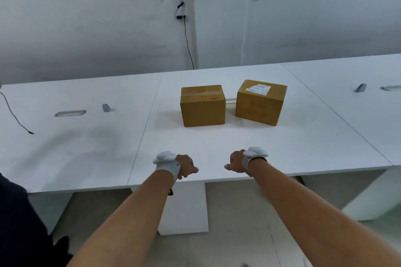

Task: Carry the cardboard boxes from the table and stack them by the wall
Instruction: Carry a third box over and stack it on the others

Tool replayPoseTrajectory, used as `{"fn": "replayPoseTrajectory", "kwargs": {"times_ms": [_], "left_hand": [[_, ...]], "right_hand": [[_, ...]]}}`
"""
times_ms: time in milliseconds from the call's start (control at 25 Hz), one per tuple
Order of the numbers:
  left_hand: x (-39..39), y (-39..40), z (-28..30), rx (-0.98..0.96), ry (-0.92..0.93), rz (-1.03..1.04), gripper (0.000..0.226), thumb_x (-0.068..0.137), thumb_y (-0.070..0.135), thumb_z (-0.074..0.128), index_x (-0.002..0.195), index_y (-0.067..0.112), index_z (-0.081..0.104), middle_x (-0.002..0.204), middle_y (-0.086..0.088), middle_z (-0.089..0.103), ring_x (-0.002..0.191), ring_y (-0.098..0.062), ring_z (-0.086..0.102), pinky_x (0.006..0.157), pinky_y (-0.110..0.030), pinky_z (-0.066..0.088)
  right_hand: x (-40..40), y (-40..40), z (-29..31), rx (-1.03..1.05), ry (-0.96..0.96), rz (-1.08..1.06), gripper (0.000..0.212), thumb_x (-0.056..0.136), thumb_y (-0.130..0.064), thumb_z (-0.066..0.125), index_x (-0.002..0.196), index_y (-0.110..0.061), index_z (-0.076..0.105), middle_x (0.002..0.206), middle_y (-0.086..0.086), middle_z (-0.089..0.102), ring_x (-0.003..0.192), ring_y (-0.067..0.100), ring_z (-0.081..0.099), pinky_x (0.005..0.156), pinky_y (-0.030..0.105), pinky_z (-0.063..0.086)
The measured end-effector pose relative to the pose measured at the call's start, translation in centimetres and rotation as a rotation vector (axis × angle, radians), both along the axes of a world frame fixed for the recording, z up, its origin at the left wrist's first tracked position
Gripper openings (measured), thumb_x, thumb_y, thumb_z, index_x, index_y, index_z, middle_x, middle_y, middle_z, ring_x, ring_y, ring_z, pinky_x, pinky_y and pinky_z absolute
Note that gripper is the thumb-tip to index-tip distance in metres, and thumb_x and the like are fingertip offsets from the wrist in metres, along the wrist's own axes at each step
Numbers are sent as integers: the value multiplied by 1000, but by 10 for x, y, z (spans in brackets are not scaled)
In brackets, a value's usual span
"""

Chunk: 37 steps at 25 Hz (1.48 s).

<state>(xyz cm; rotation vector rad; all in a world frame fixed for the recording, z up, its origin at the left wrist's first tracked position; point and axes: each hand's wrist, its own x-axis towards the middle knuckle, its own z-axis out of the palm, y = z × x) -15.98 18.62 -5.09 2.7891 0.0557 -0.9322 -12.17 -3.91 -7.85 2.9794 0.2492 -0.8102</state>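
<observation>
Two cardboard boxes: plain box (202, 105) at tabletop (217, 147) centre, labelled box (261, 102) just beside at 3 o'clock, apart. Left hand (185, 166), right hand (235, 163): at 6 o'clock, near edge, holding nothing, fingers loosely curled.

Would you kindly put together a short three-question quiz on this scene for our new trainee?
1. True or false: the brown cardboard box with the white shipping label is stacked on the plain brown cardboard box.
2. How many cardboard boxes stand on the white table?
3. Which fits? A) the left hand holds a box; B) the right hand holds a box; C) neither hand touches a box.

Key
1. False: they stand side by side, apart, the labelled one on the right.
2. Two.
3. C: both hands are above the table's near edge, short of the boxes.
</observation>
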Motion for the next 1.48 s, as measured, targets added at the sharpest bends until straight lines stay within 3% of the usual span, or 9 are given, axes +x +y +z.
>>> {"fn": "replayPoseTrajectory", "kwargs": {"times_ms": [280, 440, 560, 680, 760, 840, 1080, 1280, 1480], "left_hand": [[110, -13, 5, -26, 37, 114, 44, 98, 45, 48, 122, 12, 64, 102, -5, 72, 75, -22, 62, 49, -20, 40], [162, -11, 5, -20, 34, 122, 45, 100, 42, 47, 121, 8, 66, 95, -3, 66, 64, -19, 59, 46, -17, 37], [204, -1, 8, -40, -14, 144, 39, 100, 40, 47, 115, 9, 66, 98, -6, 67, 75, -25, 60, 47, -19, 37], [256, 17, 9, -34, -158, 168, 34, 98, 39, 49, 114, 13, 64, 118, -13, 69, 99, -32, 65, 68, -27, 47], [296, 32, 7, -55, -237, 234, 44, 96, 42, 50, 129, 13, 58, 131, -13, 62, 119, -33, 59, 93, -36, 47], [332, 46, 2, -123, -312, 351, 56, 92, 48, 52, 140, 19, 47, 137, -11, 57, 122, -34, 57, 101, -41, 47], [400, 66, -24, -281, -345, 632, 67, 89, 50, 52, 145, 17, 36, 138, -15, 52, 121, -38, 55, 101, -49, 48], [426, 65, -45, -365, -184, 703, 56, 96, 51, 36, 135, 11, 42, 130, -16, 55, 116, -38, 56, 101, -51, 48], [429, 64, -59, -471, -196, 870, 62, 87, 59, 40, 130, 15, 47, 122, -14, 59, 108, -38, 57, 93, -55, 52]], "right_hand": [[127, -15, 1, 19, -35, 64, 55, 93, -58, 44, 119, -14, 64, 116, 9, 68, 106, 29, 64, 94, 40, 51], [184, -9, 5, 50, -57, 50, 56, 99, -52, 41, 133, -9, 55, 137, 16, 55, 126, 32, 53, 102, 39, 42], [223, -1, 13, 125, -121, -15, 53, 99, -49, 44, 137, -13, 49, 136, 15, 54, 121, 33, 57, 94, 37, 46], [267, 12, 10, 235, -163, -96, 55, 96, -50, 48, 139, -16, 44, 134, 15, 56, 118, 35, 58, 92, 39, 49], [298, 24, 8, 264, -177, -188, 62, 93, -55, 50, 139, -15, 40, 135, 16, 51, 121, 36, 53, 96, 44, 47], [325, 36, 8, 300, -199, -277, 61, 91, -54, 53, 137, -14, 41, 132, 15, 49, 122, 37, 49, 96, 44, 43], [380, 61, -16, 456, -241, -574, 64, 88, -53, 56, 136, -15, 38, 133, 15, 45, 121, 39, 46, 98, 48, 40], [407, 64, -26, 554, -141, -808, 65, 91, -57, 52, 132, -7, 42, 126, 17, 53, 99, 37, 57, 70, 36, 43], [414, 61, -41, 658, -92, -854, 70, 81, -65, 54, 127, -13, 42, 108, 11, 62, 90, 35, 64, 80, 53, 59]]}}
